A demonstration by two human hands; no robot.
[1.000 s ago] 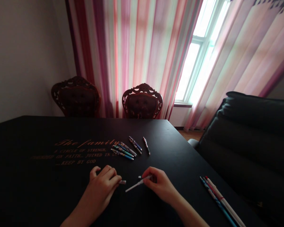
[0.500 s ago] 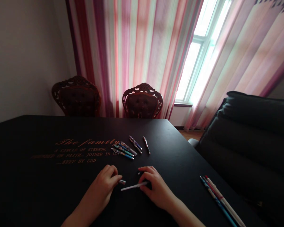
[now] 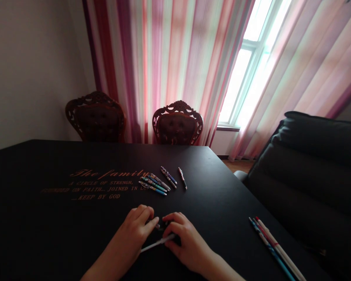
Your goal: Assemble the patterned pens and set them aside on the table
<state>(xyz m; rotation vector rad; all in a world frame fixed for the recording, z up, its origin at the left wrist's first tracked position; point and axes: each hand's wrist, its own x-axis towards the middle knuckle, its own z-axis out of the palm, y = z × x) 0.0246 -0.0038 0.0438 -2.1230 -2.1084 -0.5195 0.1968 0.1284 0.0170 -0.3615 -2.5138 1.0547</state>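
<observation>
Low over the black table (image 3: 76,234), my two hands are almost touching. My left hand (image 3: 137,226) is closed, pinching a small patterned piece, seemingly part of a pen barrel, whose end (image 3: 158,225) peeks out past the fingertips. My right hand (image 3: 183,240) is closed on a thin white pen refill (image 3: 153,245) between thumb and fingers; it slants down to the left, its tip reaching my left hand. A small dark end also shows at the right fingertips, too small to name. Beyond the hands lie several patterned pens (image 3: 153,185), two darker pens (image 3: 169,177) and a single pen (image 3: 182,178).
Along the table's right side lie a blue pen-like stick (image 3: 272,249) and pale and red ones (image 3: 282,251). Two carved chairs (image 3: 178,127) stand behind the far edge. A black armchair (image 3: 312,168) is at the right.
Both hands have come closer together and the right one has shifted left. The white refill moved down and left with it, its tip now at my left hand.
</observation>
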